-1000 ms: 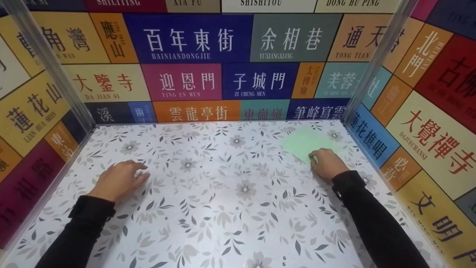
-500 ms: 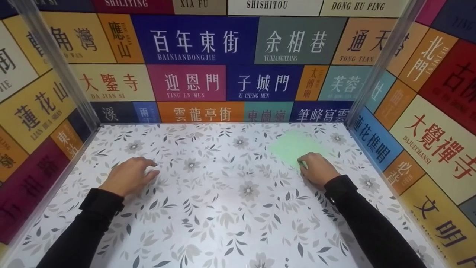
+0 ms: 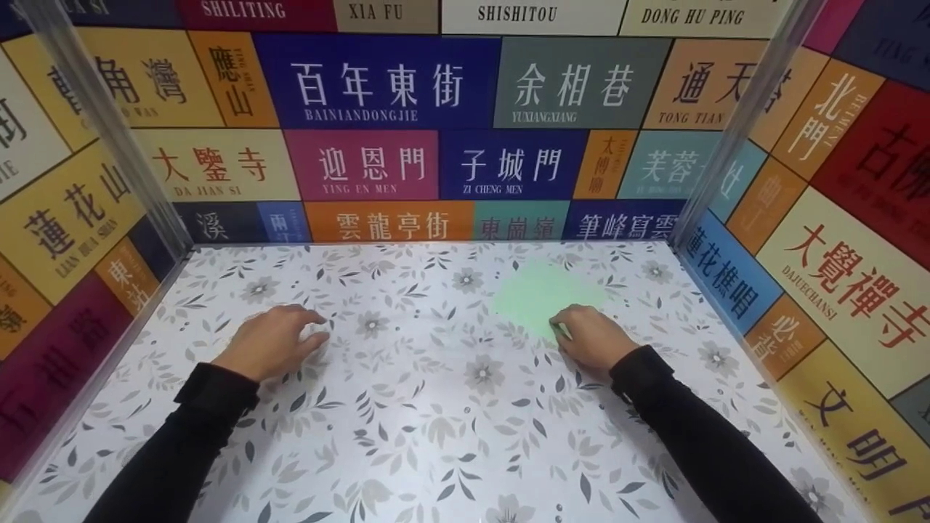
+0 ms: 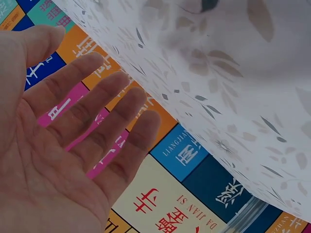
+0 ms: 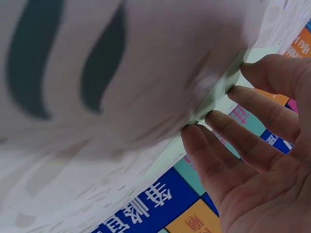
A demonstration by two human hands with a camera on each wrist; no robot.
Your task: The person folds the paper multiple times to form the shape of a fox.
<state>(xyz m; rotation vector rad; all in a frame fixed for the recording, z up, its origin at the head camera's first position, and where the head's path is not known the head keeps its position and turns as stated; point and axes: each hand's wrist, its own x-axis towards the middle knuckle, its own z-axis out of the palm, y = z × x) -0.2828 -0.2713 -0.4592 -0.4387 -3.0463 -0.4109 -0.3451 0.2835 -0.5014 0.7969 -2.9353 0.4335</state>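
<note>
A thin, flat, light-green sheet lies on the flower-patterned table, right of its middle in the head view. My right hand is at its near edge. In the right wrist view the spread fingertips and thumb of the right hand press on the green sheet, apart from one another. Whether the sheet is paper or cloth I cannot tell. To the left, my left hand hovers at or just over the table with nothing in it. Its fingers look loosely extended in the left wrist view.
A white tabletop printed with grey leaves and flowers spreads under both hands. Colourful panels with Chinese lettering wall it in at the back and sides. Clear corner posts stand at the back left and back right.
My right hand and the green sheet have slid left together across the table, and slightly nearer. The left hand has shifted a little to the right.
</note>
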